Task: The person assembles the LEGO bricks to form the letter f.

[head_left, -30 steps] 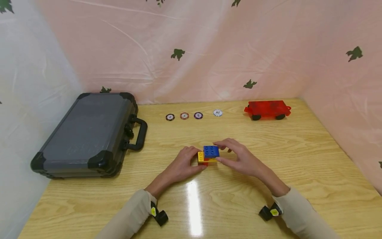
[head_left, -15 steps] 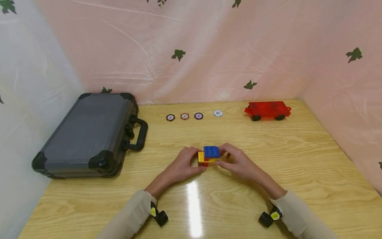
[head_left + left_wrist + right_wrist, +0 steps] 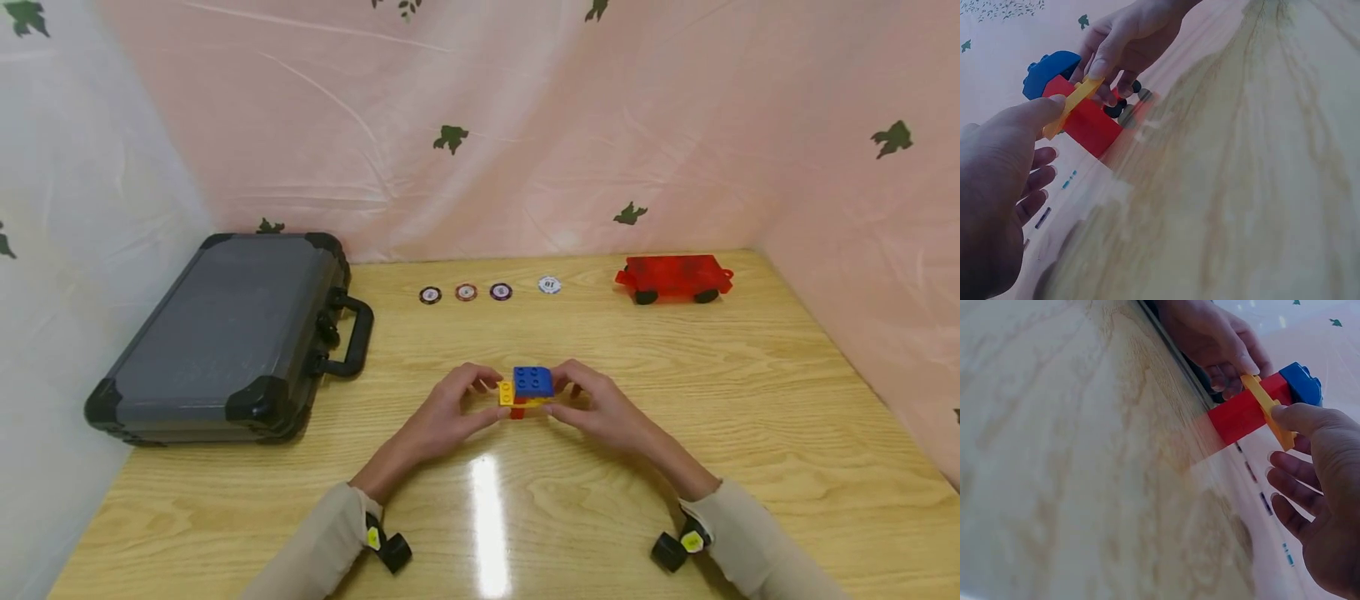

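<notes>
A small stack of toy building bricks stands upright on the wooden table, near the middle of the head view. On top is a blue brick [image 3: 533, 382] with a rounded side, over a red brick. Lower down, a flat yellow brick [image 3: 506, 393] sticks out on both sides, above another red brick [image 3: 1235, 419] that reaches the tabletop. My left hand [image 3: 446, 415] pinches the yellow brick's left end between thumb and fingers. At its opposite end, my right hand [image 3: 603, 407] pinches the same yellow brick. Part of the right fingers is hidden behind the stack.
A grey hard case [image 3: 217, 325] with a black handle [image 3: 358, 337] lies at the left. Several poker chips, one of them white [image 3: 550, 285], lie in a row behind the stack. A red toy wagon [image 3: 675, 277] with black wheels stands at the back right.
My right hand has drawn in from the blue brick to the yellow brick's right end. My left hand has shifted slightly left, its thumb rising from the lower red brick to the yellow one.
</notes>
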The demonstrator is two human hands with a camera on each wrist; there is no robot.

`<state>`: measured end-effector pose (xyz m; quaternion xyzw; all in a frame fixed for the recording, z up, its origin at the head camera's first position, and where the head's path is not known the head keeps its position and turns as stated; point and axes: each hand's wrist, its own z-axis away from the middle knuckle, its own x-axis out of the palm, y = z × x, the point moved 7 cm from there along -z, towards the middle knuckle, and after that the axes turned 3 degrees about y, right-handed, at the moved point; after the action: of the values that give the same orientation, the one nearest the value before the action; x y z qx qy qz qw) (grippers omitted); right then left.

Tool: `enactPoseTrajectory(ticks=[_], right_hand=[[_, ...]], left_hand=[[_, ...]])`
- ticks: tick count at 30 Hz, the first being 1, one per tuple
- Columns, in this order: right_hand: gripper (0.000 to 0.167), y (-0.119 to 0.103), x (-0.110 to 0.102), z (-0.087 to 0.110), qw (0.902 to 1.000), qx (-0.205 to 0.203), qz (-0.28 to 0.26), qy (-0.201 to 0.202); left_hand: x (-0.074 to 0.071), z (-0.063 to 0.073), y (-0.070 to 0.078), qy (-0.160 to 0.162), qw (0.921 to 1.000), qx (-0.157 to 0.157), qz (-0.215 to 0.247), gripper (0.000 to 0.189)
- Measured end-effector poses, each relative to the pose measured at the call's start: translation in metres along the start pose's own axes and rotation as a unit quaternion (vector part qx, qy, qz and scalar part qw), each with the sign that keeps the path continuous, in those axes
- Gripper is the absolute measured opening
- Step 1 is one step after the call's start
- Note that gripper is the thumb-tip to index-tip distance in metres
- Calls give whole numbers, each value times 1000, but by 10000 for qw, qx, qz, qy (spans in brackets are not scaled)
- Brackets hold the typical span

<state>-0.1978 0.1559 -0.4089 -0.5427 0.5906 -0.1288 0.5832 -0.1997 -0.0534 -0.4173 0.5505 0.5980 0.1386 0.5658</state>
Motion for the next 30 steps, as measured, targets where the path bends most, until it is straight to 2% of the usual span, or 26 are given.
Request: enactPoseTrajectory(ticks=[6,18,23,30], right_hand=[[31,0,1,1,10000,26,24,40],[26,2,-1,-1,9993,140,85,324],[22,2,0,-9,9987,286,70,424],[22,13,4,-23,9953,828,-83,495]], left_hand=[[-2,1,-1,99,9998,124,-85,31],[-5,-4,4,376,9987,225,-252,29],[-6,-8,1,547,9983,51,-218,27],[-9,-17,-9,768,9964,-249,-246,26]])
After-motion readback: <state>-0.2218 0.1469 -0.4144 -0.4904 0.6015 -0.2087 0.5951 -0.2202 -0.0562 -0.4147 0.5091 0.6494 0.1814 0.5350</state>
